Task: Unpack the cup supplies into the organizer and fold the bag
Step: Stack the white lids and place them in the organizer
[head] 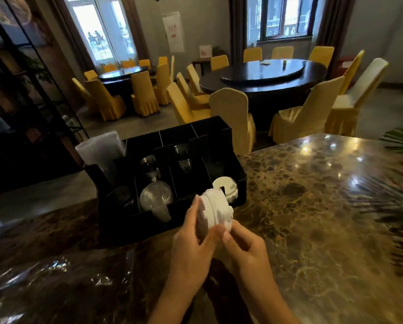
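Both hands' grip clamped on white lid stack [215,211] | black organizer [239,176] just behind | clear cups [155,197] beside

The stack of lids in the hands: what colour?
White, seen best in the head view: stack of lids.

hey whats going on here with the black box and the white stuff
A person is stocking a black organizer on a marble counter with cup supplies. Both hands hold a stack of white lids just in front of it: the left hand grips the near end, the right hand supports it from below. More white lids already sit in the front right slot, with clear lids and clear cups in other slots. A crumpled clear plastic bag lies on the counter, unfolded.
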Demonstrator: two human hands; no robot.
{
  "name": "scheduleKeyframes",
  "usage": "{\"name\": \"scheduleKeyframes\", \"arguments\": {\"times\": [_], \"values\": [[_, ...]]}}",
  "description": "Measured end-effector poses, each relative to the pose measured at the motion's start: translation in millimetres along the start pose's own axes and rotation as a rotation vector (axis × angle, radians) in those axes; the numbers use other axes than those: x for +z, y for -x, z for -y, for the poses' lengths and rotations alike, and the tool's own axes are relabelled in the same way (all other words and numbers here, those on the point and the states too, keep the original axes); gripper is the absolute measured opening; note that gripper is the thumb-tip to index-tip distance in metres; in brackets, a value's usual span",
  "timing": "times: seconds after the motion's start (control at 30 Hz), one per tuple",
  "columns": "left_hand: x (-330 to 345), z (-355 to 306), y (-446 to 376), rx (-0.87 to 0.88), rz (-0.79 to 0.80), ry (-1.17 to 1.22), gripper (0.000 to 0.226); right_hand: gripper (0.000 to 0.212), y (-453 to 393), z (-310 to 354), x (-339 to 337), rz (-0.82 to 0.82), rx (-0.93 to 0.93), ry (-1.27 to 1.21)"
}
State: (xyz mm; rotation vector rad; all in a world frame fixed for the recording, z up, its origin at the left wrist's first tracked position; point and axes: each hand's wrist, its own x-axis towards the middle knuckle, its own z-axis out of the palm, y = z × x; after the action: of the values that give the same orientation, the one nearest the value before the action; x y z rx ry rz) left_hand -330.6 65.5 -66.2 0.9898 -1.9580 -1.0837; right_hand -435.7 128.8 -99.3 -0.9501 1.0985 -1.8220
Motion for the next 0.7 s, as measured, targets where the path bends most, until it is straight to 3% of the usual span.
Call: {"name": "scheduleKeyframes", "arguments": {"times": [0.1, 0.2, 0.3, 0.47, 0.7], "values": [[14.2, -3.2, -28.1, 0.12, 0.007, -0.168, 0.059, 0.023, -29.6, -4.2, -0.6, -0.153, 0.06, -0.177], [22.6, 3.2, -67.2, 0.288, -0.086, -0.336, 0.051, 0.024, -68.0, -9.8, -4.7, -0.291, 0.103, -0.252], [28.1, 5.4, -107.0, 0.345, -0.074, -0.4, 0.045, 0.027, -106.2, -12.8, -5.3, -0.364, 0.253, -0.466], [35.1, 13.3, -152.2, 0.448, 0.028, -0.528, 0.039, 0.024, -140.7, -22.3, -12.6, -0.358, 0.405, -0.781], [49.4, 30.1, -163.9, 0.458, 0.055, -0.81, 0.023, 0.035, -146.0, -43.2, -26.3, -0.348, 0.61, -0.913]]}}
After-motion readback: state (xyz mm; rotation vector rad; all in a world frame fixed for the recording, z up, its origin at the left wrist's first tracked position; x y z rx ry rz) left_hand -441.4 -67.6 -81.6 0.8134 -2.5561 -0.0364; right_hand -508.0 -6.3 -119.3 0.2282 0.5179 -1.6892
